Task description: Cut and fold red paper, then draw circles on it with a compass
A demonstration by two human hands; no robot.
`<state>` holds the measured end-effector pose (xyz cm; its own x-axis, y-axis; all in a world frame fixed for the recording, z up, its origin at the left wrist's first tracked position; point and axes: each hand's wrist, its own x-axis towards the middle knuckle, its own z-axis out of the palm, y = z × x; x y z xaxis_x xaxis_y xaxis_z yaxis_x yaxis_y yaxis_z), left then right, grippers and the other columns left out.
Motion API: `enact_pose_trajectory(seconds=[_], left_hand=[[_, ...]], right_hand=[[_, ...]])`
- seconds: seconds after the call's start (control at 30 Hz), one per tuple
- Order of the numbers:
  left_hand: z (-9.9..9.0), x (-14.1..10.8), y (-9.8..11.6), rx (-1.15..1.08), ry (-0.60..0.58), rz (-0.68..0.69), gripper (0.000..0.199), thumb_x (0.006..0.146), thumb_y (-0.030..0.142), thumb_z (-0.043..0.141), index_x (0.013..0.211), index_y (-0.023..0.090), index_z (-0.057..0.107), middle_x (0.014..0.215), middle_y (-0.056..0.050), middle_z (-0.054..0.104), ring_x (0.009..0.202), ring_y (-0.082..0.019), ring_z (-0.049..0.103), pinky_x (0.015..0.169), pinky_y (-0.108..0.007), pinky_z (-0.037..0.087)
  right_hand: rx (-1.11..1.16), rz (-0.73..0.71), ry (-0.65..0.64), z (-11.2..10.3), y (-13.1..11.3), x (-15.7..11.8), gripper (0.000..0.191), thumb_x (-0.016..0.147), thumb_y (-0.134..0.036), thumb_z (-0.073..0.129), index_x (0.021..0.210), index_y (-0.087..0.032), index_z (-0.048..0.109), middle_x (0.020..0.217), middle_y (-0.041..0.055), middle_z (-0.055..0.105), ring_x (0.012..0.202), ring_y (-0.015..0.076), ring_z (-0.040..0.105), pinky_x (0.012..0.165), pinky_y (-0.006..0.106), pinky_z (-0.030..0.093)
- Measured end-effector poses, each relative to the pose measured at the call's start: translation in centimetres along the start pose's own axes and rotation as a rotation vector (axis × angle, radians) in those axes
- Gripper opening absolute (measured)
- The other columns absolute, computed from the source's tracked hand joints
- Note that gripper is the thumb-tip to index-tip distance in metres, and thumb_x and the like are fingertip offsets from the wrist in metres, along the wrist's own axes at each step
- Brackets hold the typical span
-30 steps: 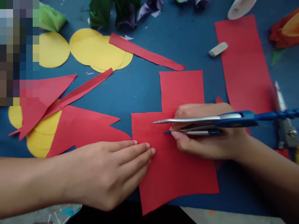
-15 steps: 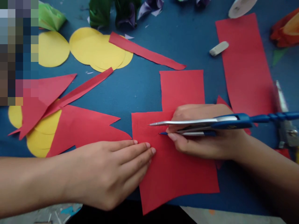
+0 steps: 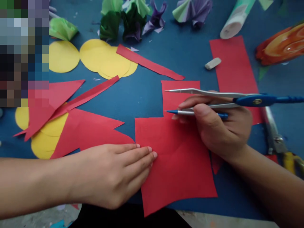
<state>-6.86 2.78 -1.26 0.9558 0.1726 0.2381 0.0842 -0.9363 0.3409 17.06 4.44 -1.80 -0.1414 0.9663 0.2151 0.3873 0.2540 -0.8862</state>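
A large red paper sheet (image 3: 175, 164) with one curved edge lies at the front of the blue table. My left hand (image 3: 118, 174) lies flat, fingers stretched, its fingertips on the sheet's left part. In my right hand (image 3: 220, 126) is a compass (image 3: 256, 100) with blue and silver parts, pinched between thumb and fingers. Its needle leg and pencil leg both point left, over a smaller red square (image 3: 173, 99) behind the large sheet. Whether the tips touch paper, I cannot tell.
Yellow paper circles (image 3: 92, 57) and red scraps (image 3: 92, 129) lie to the left. Green and purple folded papers (image 3: 110, 25) stand at the back. On the right are an eraser (image 3: 213, 63), a red strip (image 3: 232, 63), a glue tube (image 3: 234, 23), scissors (image 3: 277, 139) and an orange object (image 3: 280, 44).
My right hand has lifted the compass up and back from the large sheet, and its legs now lie over the smaller square. The view has shifted slightly. My left hand stays in place.
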Motion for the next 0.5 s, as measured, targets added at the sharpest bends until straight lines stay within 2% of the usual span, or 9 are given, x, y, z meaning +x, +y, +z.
enact_pose_trajectory(seconds=[0.1,0.2,0.33,0.37,0.43,0.5], left_hand=[[0.3,0.0,0.2,-0.009,0.031,-0.017,0.045,0.094,0.007,0.021,0.109,0.005,0.063,0.119,-0.011,0.063,0.109,-0.023,0.061,0.090,-0.032,0.050],[0.8,-0.1,0.1,-0.009,0.059,-0.020,0.042,0.095,0.008,0.025,0.108,0.006,0.065,0.118,-0.011,0.064,0.109,-0.023,0.061,0.090,-0.032,0.051],[0.5,0.6,-0.2,-0.078,0.112,-0.008,0.045,0.098,0.034,0.034,0.106,0.003,0.065,0.113,-0.014,0.066,0.103,-0.026,0.064,0.089,-0.034,0.052],[0.1,0.7,-0.1,-0.130,0.141,0.007,0.046,0.098,0.037,0.034,0.108,0.004,0.065,0.114,-0.013,0.066,0.103,-0.024,0.064,0.090,-0.032,0.052],[-0.9,0.4,0.4,-0.237,0.212,0.059,0.042,0.098,0.033,0.033,0.115,0.008,0.062,0.117,-0.008,0.066,0.107,-0.018,0.063,0.095,-0.026,0.049],[-1.4,-1.1,1.2,-0.272,0.240,0.087,0.039,0.099,0.028,0.030,0.123,0.017,0.058,0.118,-0.003,0.065,0.111,-0.012,0.060,0.096,-0.018,0.046]], right_hand=[[-0.002,0.051,-0.028,0.1,-0.1,0.0,0.018,0.091,-0.028,0.051,0.088,-0.025,0.069,0.096,-0.0004,0.071,0.069,0.0110,0.068,0.062,0.023,0.056],[-0.002,0.092,-0.056,0.1,-0.2,0.1,0.019,0.090,-0.034,0.053,0.085,-0.024,0.069,0.090,0.0006,0.072,0.071,0.0140,0.069,0.064,0.025,0.057],[-0.009,0.095,-0.051,0.0,-0.1,0.0,0.021,0.089,-0.038,0.053,0.085,-0.025,0.069,0.077,-0.0005,0.072,0.066,0.0143,0.070,0.060,0.024,0.057],[-0.015,0.085,-0.045,-0.1,0.0,-0.1,0.021,0.090,-0.037,0.053,0.085,-0.025,0.069,0.074,-0.0009,0.071,0.065,0.0141,0.069,0.060,0.024,0.057],[-0.029,0.063,-0.027,-0.2,0.1,-0.1,0.020,0.090,-0.036,0.052,0.085,-0.026,0.069,0.070,-0.0015,0.070,0.063,0.0137,0.069,0.057,0.023,0.056],[-0.049,0.040,-0.005,-0.3,0.0,0.0,0.018,0.090,-0.033,0.053,0.083,-0.026,0.068,0.068,-0.0017,0.070,0.062,0.0138,0.069,0.057,0.023,0.056]])
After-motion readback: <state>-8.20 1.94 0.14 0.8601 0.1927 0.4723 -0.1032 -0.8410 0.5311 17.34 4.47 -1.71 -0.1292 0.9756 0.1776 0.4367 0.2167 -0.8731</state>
